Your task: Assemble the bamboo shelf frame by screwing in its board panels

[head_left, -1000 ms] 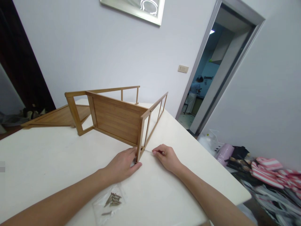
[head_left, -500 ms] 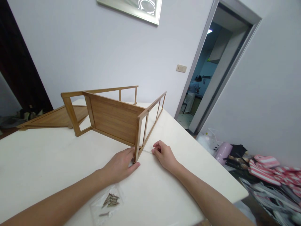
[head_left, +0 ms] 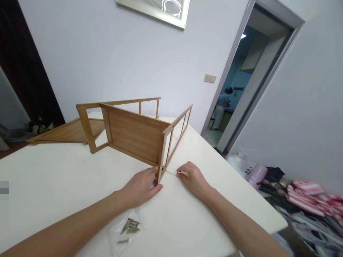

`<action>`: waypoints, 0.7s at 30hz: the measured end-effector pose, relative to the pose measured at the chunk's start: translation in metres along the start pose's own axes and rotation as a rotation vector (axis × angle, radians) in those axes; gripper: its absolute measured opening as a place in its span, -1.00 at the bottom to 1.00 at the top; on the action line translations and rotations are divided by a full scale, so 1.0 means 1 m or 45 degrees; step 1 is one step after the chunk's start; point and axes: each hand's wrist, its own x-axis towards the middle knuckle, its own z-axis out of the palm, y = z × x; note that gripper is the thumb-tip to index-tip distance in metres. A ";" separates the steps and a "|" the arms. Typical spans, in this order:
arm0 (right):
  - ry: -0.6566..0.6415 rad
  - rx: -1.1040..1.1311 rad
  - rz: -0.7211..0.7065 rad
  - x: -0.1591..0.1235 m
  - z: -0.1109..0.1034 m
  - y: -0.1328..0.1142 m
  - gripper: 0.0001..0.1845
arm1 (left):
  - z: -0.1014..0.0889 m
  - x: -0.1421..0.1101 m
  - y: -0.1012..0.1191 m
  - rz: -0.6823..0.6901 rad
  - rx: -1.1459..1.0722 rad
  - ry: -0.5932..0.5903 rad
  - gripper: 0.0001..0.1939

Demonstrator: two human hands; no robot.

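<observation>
A partly assembled wooden shelf frame (head_left: 134, 134) stands on its side on the white table (head_left: 61, 178), a solid panel joining two ladder-like side frames. My left hand (head_left: 140, 185) grips the near lower corner of the right side frame, fingers behind and thumb in front. At the right, my right hand (head_left: 193, 178) pinches the end of a thin, pale rod (head_left: 170, 172) that looks like a hex key. Its other end reaches the frame's lower rail, where the contact is too small to make out. Several screws (head_left: 130, 225) lie on a clear plastic bag (head_left: 115, 233) below my left forearm.
Another wooden panel (head_left: 69, 131) lies at the table's far left. Beyond the right table edge are a pink roll (head_left: 256, 175) and a heap of striped cloth (head_left: 305, 196). A person (head_left: 222, 107) stands in the room past the doorway.
The view has shifted slightly, so everything sits a little farther right. My right fingers have changed their pinch on the rod slightly; my left hand keeps its hold on the frame corner.
</observation>
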 end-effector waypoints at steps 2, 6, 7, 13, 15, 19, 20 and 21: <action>-0.004 -0.091 -0.147 0.000 -0.003 0.001 -0.87 | 0.000 0.000 0.000 0.000 0.000 0.008 -0.66; -0.005 -0.227 -0.285 0.001 -0.005 0.002 -0.87 | 0.001 0.000 -0.001 -0.007 -0.012 0.021 -0.71; -0.003 -0.252 -0.306 0.001 -0.005 0.002 -0.87 | 0.001 0.000 -0.001 -0.007 -0.014 0.022 -0.72; 0.010 -0.392 -0.412 0.002 -0.004 0.001 -0.82 | 0.002 0.001 -0.002 0.015 -0.025 0.033 -0.74; 0.014 -0.426 -0.431 0.002 -0.005 -0.001 -0.80 | 0.003 0.001 -0.002 0.014 -0.019 0.034 -0.74; -0.007 -0.477 -0.443 0.003 -0.006 -0.003 -0.81 | 0.003 0.000 -0.002 0.009 0.010 0.027 -0.72; -0.016 -0.483 -0.443 0.003 -0.006 -0.003 -0.81 | 0.003 0.000 -0.002 0.013 0.010 0.026 -0.71; -0.026 -0.488 -0.441 0.002 -0.006 -0.004 -0.82 | 0.004 0.000 -0.002 0.018 0.008 0.030 -0.71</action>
